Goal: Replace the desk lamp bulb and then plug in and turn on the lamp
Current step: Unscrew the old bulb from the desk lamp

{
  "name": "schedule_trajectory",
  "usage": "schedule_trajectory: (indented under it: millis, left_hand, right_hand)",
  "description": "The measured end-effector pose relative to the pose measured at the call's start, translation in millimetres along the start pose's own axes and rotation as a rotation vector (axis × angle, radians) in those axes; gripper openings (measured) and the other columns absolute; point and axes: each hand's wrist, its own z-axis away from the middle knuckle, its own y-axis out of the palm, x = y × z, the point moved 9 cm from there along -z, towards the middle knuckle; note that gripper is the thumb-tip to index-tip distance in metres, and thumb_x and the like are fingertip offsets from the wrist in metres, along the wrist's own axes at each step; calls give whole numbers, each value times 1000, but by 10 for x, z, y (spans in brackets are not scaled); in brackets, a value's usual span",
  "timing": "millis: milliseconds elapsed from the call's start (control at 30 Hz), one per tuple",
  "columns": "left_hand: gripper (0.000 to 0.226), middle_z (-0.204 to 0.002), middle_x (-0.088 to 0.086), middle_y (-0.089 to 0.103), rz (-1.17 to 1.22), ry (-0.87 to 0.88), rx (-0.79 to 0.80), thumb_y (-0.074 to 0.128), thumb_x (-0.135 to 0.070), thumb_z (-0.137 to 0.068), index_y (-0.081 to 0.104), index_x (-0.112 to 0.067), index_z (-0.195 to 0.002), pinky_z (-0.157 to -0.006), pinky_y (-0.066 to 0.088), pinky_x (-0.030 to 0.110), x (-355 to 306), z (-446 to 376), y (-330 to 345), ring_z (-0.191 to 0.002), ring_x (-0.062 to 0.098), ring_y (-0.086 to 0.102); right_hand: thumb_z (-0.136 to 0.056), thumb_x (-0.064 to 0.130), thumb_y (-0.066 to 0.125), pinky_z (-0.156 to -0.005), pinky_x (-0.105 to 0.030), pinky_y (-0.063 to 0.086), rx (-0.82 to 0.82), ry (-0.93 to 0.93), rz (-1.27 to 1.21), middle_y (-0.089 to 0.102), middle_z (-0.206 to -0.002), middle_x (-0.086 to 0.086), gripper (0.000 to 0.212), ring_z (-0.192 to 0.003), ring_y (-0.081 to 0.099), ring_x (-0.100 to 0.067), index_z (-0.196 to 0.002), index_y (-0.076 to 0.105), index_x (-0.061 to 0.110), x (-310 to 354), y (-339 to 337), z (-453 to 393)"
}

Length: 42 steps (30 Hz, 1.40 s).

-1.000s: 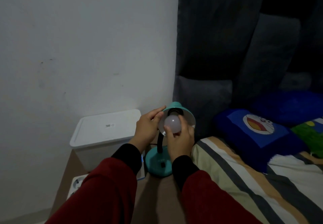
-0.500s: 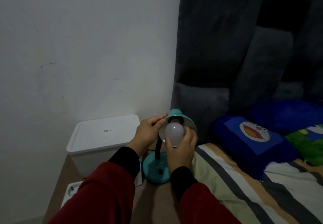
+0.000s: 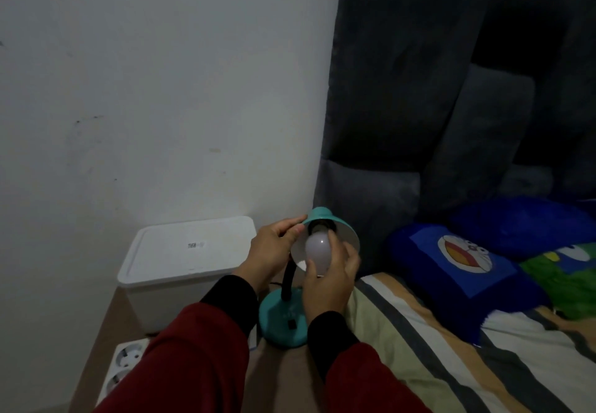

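Observation:
A teal desk lamp stands on a brown surface beside the bed, its round base (image 3: 281,319) low and its shade (image 3: 346,233) tilted toward me. A white bulb (image 3: 317,246) sits in the shade's dark socket. My right hand (image 3: 329,280) wraps its fingers around the bulb from below. My left hand (image 3: 274,251) grips the shade's left rim and top. The lamp is dark. Its black neck shows between my hands. A white power strip (image 3: 124,364) with round sockets lies at the lower left.
A white lidded box (image 3: 187,251) stands against the wall left of the lamp. A grey padded headboard (image 3: 403,122) rises behind. The bed (image 3: 451,364) with striped bedding and blue cartoon pillows (image 3: 464,261) fills the right side.
My right hand's fingers have shifted around the bulb, which sits closer into the socket. The left hand keeps its hold on the shade. The camera view has dropped slightly.

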Motion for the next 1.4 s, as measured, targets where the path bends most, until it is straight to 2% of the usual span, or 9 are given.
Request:
schedule_trajectory:
  millis: [133, 300, 433, 533, 633, 733, 867, 1300, 1400]
  left_hand:
    - [25, -125, 0, 65, -2, -1, 12, 56, -29, -92, 66, -34, -115, -104, 47, 44, 16, -13, 11, -118, 20, 58]
    - [28, -125, 1, 65, 14, -4, -5, 56, -27, -92, 65, -28, -119, -104, 47, 45, 13, -27, 7, -118, 21, 58]
    - [27, -125, 2, 66, 21, -12, -6, 57, -27, -92, 66, -28, -118, -104, 47, 45, 25, -23, 3, -117, 21, 59]
    - [27, -125, 1, 65, 21, -15, 3, 56, -26, -92, 65, -29, -118, -105, 46, 45, 21, -12, 16, -117, 22, 58]
    - [27, -125, 0, 65, 16, -10, 13, 56, -27, -92, 65, -30, -118, -105, 46, 45, 18, -6, 33, -118, 21, 57]
    - [28, -123, -2, 66, 17, -11, 10, 56, -27, -92, 65, -29, -118, -105, 47, 44, 9, 2, 25, -117, 19, 59]
    - [29, -122, -1, 66, 7, -2, -3, 56, -26, -93, 64, -26, -120, -105, 47, 44, -1, 5, 5, -117, 20, 59]
    - [26, -122, -1, 66, 12, -15, 6, 56, -24, -92, 67, -29, -116, -105, 46, 44, 2, 9, 32, -117, 19, 59]
    - [26, -122, 1, 67, 13, -15, -4, 57, -25, -92, 67, -28, -116, -104, 47, 45, 7, 12, 19, -115, 20, 60]
  right_hand:
    - [-77, 21, 74, -104, -41, 45, -11, 126, -60, 31, -146, -10, 77, -129, 42, -26, -142, 33, 16, -103, -19, -25]
    - [-84, 15, 66, -103, -21, 32, 19, 11, 13, 29, -146, -8, 62, -132, 38, -22, -140, 38, 15, 16, -7, -25]
    - [-79, 14, 71, -107, -28, 35, 11, 46, 25, 25, -150, -7, 73, -134, 36, -23, -142, 33, 14, -8, -46, -43]
    - [-82, 9, 67, -104, -21, 32, 28, 20, 40, 22, -150, -7, 63, -135, 34, -22, -138, 41, 18, -20, -41, -18]
    - [-84, 3, 61, -105, -30, 42, 37, -11, -26, 21, -150, -9, 65, -133, 36, -25, -138, 39, 30, 5, -27, 13]
    - [-77, 12, 73, -94, -27, 49, 54, 69, -110, 25, -148, -9, 79, -126, 45, -24, -143, 31, 22, -21, -17, -11]
    - [-79, 7, 70, -99, -23, 42, 40, 20, -37, 30, -143, -9, 64, -127, 44, -25, -136, 43, 19, -16, -18, -29]
    - [-77, 7, 73, -98, -22, 38, 61, 47, -55, 25, -147, -10, 77, -131, 39, -25, -141, 33, 20, 6, -19, -43]
    - [-80, 2, 66, -97, -18, 34, 69, 2, -3, 26, -145, -9, 65, -129, 41, -25, -137, 39, 18, 14, -26, -44]
